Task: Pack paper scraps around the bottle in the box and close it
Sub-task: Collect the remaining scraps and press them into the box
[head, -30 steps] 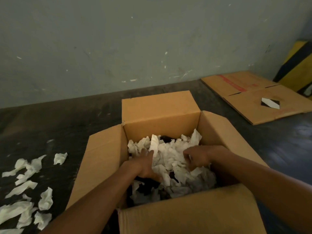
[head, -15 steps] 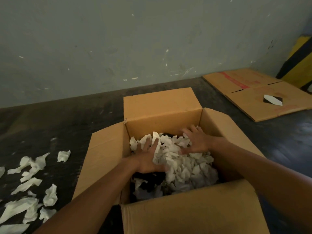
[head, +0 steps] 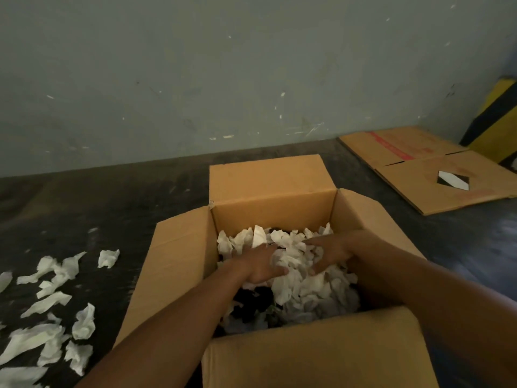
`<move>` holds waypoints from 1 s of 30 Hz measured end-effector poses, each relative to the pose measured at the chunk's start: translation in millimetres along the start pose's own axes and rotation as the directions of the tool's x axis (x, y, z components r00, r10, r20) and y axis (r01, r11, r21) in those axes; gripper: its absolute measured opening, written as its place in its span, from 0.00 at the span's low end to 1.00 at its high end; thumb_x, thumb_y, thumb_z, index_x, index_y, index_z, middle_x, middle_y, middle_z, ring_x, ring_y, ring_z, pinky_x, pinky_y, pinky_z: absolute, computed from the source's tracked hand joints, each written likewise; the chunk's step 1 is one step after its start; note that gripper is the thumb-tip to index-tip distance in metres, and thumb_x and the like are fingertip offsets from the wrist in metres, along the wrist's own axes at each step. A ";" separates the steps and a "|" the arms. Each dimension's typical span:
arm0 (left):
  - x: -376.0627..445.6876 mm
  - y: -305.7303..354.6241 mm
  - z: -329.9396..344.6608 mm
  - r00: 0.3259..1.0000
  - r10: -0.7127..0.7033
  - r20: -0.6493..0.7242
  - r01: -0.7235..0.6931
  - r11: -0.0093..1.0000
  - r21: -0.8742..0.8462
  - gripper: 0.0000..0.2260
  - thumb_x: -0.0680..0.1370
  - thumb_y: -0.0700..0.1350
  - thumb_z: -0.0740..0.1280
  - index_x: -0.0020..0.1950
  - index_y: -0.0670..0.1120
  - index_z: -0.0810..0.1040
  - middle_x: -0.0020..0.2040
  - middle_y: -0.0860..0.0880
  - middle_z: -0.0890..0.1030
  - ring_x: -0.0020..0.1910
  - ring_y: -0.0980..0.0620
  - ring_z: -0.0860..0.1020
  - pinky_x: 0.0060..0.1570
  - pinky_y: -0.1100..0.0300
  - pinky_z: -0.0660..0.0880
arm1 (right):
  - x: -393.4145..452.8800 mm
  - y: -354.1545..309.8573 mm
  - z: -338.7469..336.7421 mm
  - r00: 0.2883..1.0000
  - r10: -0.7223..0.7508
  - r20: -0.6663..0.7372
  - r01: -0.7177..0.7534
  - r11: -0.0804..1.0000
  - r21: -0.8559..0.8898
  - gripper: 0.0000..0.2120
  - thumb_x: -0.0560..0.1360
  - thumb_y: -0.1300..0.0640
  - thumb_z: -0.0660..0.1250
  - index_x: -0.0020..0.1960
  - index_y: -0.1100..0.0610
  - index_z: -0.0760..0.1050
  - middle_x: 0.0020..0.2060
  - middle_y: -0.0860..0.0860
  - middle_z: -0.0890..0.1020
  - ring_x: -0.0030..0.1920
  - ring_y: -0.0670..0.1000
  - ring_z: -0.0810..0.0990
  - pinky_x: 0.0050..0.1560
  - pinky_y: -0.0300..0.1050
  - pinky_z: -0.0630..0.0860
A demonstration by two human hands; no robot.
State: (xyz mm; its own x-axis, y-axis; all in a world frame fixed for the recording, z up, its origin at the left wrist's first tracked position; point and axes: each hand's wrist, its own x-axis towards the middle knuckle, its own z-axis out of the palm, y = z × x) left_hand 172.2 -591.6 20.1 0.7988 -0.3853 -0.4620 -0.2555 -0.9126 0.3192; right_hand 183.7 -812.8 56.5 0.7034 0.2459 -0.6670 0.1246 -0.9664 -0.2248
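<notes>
The box (head: 181, 264) sits on the dark floor (head: 112, 208) in front of me with all four flaps folded out, so I can reach straight down into it. Inside, the heap of white paper scraps (head: 296, 275) is piled toward the far and right side, since that is where I am bunching it. The bottle must be under that heap; the dark patch (head: 251, 301) near the front may be part of it, but in this dim light I cannot be sure. My left hand (head: 260, 266) lies flat on the scraps, fingers fairly straight, pressing them inward. My right hand (head: 330, 252) rests opposite with fingers spread over the paper, gripping nothing I can see. More scraps (head: 53, 303) lie loose on the floor to my left, within reach for topping up.
</notes>
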 end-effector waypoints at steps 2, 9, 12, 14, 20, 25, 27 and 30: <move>-11.8 -3.9 -15.4 0.990 0.025 -0.138 -0.026 1.000 -0.005 0.31 0.79 0.62 0.59 0.78 0.52 0.55 0.78 0.47 0.61 0.74 0.43 0.63 0.69 0.48 0.64 | -7.4 -9.6 -15.3 0.994 -0.015 -0.104 0.011 0.999 -0.039 0.38 0.75 0.35 0.62 0.77 0.52 0.56 0.76 0.51 0.62 0.73 0.54 0.63 0.70 0.46 0.61; -66.6 -29.6 -54.2 0.839 -0.007 -0.544 0.085 0.989 0.118 0.25 0.81 0.59 0.52 0.77 0.51 0.59 0.78 0.48 0.60 0.78 0.45 0.55 0.75 0.41 0.50 | -12.8 -69.5 -28.1 0.884 -0.072 -0.463 0.078 0.997 -0.005 0.36 0.77 0.33 0.48 0.79 0.50 0.46 0.79 0.54 0.50 0.78 0.57 0.49 0.76 0.55 0.51; -98.2 -54.2 -61.4 0.796 -0.050 -0.604 0.117 0.990 0.072 0.26 0.81 0.59 0.51 0.78 0.53 0.55 0.80 0.49 0.55 0.79 0.43 0.49 0.75 0.40 0.45 | -14.2 -109.4 -18.6 0.844 -0.093 -0.529 0.111 0.994 0.003 0.34 0.78 0.34 0.48 0.79 0.47 0.45 0.79 0.53 0.46 0.78 0.58 0.45 0.75 0.60 0.49; -121.4 -75.7 -62.6 0.783 -0.080 -0.617 0.141 0.989 0.050 0.26 0.82 0.58 0.51 0.78 0.53 0.53 0.80 0.48 0.53 0.79 0.43 0.48 0.75 0.40 0.46 | -16.0 -140.1 -9.4 0.828 -0.120 -0.548 0.152 0.988 0.013 0.33 0.79 0.35 0.49 0.79 0.46 0.45 0.79 0.52 0.46 0.78 0.58 0.44 0.75 0.61 0.49; -202.7 -154.9 -40.8 0.731 -0.233 -0.641 0.238 0.968 -0.081 0.28 0.82 0.59 0.51 0.79 0.54 0.46 0.81 0.48 0.47 0.79 0.43 0.46 0.76 0.40 0.45 | -14.1 -252.3 29.0 0.762 -0.230 -0.606 0.268 0.963 -0.028 0.32 0.79 0.36 0.51 0.78 0.46 0.48 0.79 0.52 0.47 0.78 0.56 0.45 0.75 0.61 0.52; -279.8 -234.7 -2.6 0.692 -0.338 -0.639 0.287 0.940 -0.186 0.28 0.82 0.59 0.52 0.79 0.54 0.47 0.81 0.47 0.49 0.79 0.43 0.47 0.75 0.40 0.48 | -14.5 -356.7 76.3 0.710 -0.338 -0.617 0.360 0.928 -0.095 0.31 0.79 0.38 0.53 0.78 0.46 0.50 0.79 0.53 0.50 0.78 0.55 0.47 0.76 0.57 0.52; -309.2 -265.0 16.9 0.690 -0.375 -0.619 0.304 0.926 -0.222 0.28 0.82 0.59 0.52 0.79 0.55 0.46 0.81 0.47 0.48 0.79 0.43 0.46 0.75 0.39 0.48 | -13.3 -395.1 101.0 0.690 -0.398 -0.605 0.394 0.907 -0.146 0.30 0.79 0.38 0.54 0.78 0.45 0.50 0.79 0.52 0.50 0.78 0.54 0.47 0.76 0.56 0.52; -351.1 -308.5 52.1 0.705 -0.412 -0.577 0.311 0.911 -0.271 0.30 0.81 0.60 0.53 0.79 0.55 0.45 0.81 0.47 0.46 0.79 0.42 0.45 0.75 0.40 0.47 | -9.2 -440.3 145.7 0.701 -0.439 -0.562 0.442 0.886 -0.141 0.31 0.79 0.39 0.55 0.77 0.43 0.49 0.79 0.51 0.48 0.78 0.53 0.45 0.75 0.56 0.51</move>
State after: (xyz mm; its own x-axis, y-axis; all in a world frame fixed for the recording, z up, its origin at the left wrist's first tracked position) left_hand -57.8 -181.9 40.8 0.9828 0.1837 0.0203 0.1632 -0.9138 0.3718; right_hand 20.4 -378.6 58.1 0.8316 0.5545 0.0301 0.5198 -0.7581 -0.3938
